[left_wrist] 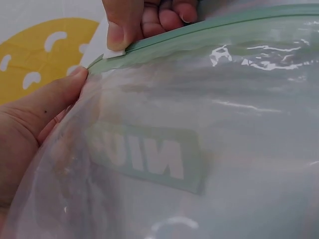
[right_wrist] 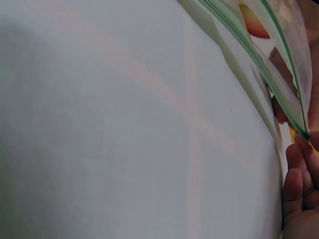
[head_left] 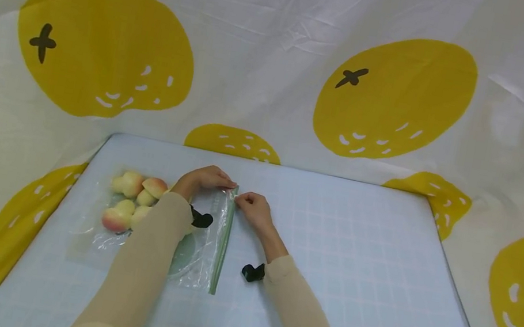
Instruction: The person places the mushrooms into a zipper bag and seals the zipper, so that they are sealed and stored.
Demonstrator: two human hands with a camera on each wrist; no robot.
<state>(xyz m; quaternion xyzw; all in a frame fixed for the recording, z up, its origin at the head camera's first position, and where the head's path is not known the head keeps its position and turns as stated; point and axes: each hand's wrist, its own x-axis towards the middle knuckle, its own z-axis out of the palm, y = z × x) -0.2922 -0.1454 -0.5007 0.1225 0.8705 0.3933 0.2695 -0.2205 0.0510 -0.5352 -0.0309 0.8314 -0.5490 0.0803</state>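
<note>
A clear zip bag (head_left: 201,270) with a green zip edge (head_left: 224,239) lies on the table, and several mushroom-shaped pieces (head_left: 118,218) in cream and reddish tones are inside it. At the far end of the zip edge, my left hand (head_left: 206,178) pinches the bag's corner between thumb and fingers. Right beside it, my right hand (head_left: 256,209) pinches the white slider (left_wrist: 113,47) at that corner. In the right wrist view, the green zip strips (right_wrist: 259,62) stand apart and meet near the fingertips. My left forearm hides part of the bag's contents.
The table (head_left: 353,273) has a pale checked cover. A white cloth (head_left: 268,71) with large yellow fruit prints rises behind it and at both sides. A black band piece (head_left: 253,272) shows at the right wrist, another (head_left: 202,219) at the left.
</note>
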